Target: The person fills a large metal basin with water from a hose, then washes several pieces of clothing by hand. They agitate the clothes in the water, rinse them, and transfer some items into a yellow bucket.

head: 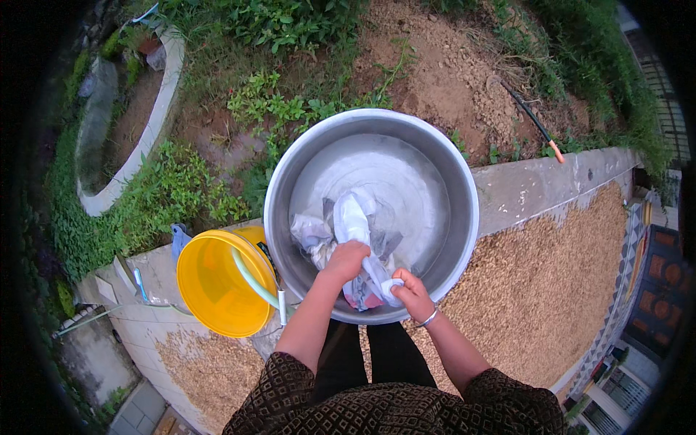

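A large round metal basin (375, 122) with shallow water in it stands in front of me. My left hand (348, 261) is closed around a wet white cloth (350, 217) above the basin's lower middle. My right hand (414, 293) grips a bunched white end of cloth (392, 291) near the basin's lower right rim. Between the hands the cloth runs slack and twisted. More wet fabric (312, 232) in white and grey lies in the water to the left. A piece with red and dark patterning (359, 296) shows below my hands.
A yellow bucket (217, 283) with a pale green hose (250, 277) inside touches the basin's left side. A toothbrush (140, 284) lies on the concrete ledge (511, 190). A tool handle (530, 117) rests on the soil at right. Small tan pieces (544, 272) cover the ground.
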`<state>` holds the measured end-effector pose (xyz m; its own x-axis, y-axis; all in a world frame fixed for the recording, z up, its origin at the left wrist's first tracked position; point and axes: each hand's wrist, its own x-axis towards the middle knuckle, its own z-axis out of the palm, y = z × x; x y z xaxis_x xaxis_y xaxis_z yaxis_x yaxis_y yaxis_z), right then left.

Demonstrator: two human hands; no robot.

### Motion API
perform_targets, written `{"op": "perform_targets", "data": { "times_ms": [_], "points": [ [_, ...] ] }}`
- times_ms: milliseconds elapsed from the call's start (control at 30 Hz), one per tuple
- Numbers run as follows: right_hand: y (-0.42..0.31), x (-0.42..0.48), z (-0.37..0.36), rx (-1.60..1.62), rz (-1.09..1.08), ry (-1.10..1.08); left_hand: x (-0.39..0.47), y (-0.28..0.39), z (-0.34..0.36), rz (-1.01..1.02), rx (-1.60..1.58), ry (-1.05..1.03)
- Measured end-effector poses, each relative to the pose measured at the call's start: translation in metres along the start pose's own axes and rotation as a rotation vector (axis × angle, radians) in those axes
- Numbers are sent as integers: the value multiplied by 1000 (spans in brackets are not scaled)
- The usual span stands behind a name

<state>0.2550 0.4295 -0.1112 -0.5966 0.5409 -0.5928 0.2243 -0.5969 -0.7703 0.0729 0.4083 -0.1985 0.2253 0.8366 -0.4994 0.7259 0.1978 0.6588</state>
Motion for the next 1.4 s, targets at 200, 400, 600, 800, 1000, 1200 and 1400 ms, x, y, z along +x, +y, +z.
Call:
{"op": "perform_targets", "data": {
  "times_ms": [200, 400, 600, 800, 1000, 1200, 1400],
  "points": [
    [-15, -2, -9, -710, 15, 202, -30, 26, -18, 31, -502, 237],
    [-46, -4, -3, -726, -24, -14, -55, 86, -44, 296, -711, 209],
    [-128, -49, 36, -151, -83, -35, -80, 66, -42, 233, -829, 283],
    [-169, -81, 71, 11, -234, -54, -59, 46, 11, 236, -840, 367],
    [-220, -102, 98, 207, -355, 128, -10, 5, 51, 129, -915, 454],
    [-215, -90, 60, 219, -505, 325, -42, 65, -58, -279, -1688, 705],
    [-117, 19, -29, -11, -255, 443, -45, 39, -110, -247, -1262, 1231]
  ]
}}
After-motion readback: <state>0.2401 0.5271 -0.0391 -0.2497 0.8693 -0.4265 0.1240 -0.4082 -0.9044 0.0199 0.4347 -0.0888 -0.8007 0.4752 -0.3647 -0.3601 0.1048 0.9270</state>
